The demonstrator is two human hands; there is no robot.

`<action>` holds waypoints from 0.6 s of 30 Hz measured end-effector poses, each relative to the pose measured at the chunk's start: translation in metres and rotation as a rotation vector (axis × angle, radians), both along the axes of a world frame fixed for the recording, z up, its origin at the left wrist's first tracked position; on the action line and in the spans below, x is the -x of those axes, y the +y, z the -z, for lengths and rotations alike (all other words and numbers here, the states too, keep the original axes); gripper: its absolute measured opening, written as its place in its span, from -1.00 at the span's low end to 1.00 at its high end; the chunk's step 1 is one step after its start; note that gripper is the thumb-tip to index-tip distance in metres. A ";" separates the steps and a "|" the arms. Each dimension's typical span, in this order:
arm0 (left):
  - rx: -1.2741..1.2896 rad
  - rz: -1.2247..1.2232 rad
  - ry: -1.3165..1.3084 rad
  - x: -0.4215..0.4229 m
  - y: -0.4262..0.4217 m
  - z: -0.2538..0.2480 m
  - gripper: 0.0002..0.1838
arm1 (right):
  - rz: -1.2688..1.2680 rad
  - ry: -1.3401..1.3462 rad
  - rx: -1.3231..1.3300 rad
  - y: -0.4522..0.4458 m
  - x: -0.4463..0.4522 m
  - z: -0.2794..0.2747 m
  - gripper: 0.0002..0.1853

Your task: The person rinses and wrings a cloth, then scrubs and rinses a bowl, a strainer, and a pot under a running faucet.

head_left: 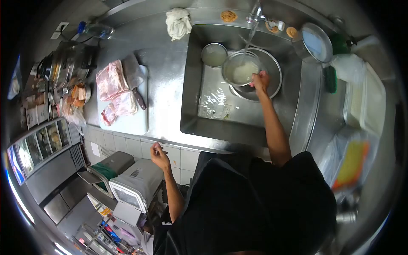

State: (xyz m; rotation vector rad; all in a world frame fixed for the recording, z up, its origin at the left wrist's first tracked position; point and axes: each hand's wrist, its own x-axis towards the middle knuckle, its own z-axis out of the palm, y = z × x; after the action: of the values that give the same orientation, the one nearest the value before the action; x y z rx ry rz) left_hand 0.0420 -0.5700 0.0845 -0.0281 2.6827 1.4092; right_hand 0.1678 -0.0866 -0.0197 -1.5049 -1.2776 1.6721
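Note:
My right hand (259, 82) grips the near right rim of a round metal bowl (225, 76) in the sink. Cloudy, whitish water (242, 73) fills the bowl, and what lies at its bottom cannot be made out. Water runs from the tap (255, 17) into it. Beneath it sits a larger metal bowl (276, 80). A smaller metal pot (214, 55) with cloudy liquid stands in the sink's far left corner. Away from the counter's front edge, my left hand (160, 157) hangs with loosely curled fingers, partly apart, and nothing visible in them.
Left of the sink (225, 125), a white cutting board (136, 123) bears raw meat (112, 80), a cleaver (137, 85) and its dark handle. A crumpled cloth (178, 23) lies behind. White trays (369, 102) stand at right; grey bins (138, 178) stand below left.

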 end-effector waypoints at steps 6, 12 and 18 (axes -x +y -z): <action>0.008 0.010 0.136 0.015 0.059 -0.023 -0.76 | -0.110 0.039 0.221 -0.077 -0.002 0.021 -0.79; 0.076 0.147 0.121 0.007 0.058 -0.021 -0.74 | -0.428 -0.157 -0.006 -0.142 0.012 0.082 -0.84; 0.103 0.076 0.156 0.005 0.039 -0.028 -0.75 | -0.252 -0.263 0.159 -0.150 -0.027 0.149 -0.49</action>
State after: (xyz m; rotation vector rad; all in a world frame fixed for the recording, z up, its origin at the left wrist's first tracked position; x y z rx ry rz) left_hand 0.0368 -0.5307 0.1123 0.1803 2.8463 1.3010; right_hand 0.1945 -0.2362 -0.1691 -1.7651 -1.5584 1.8151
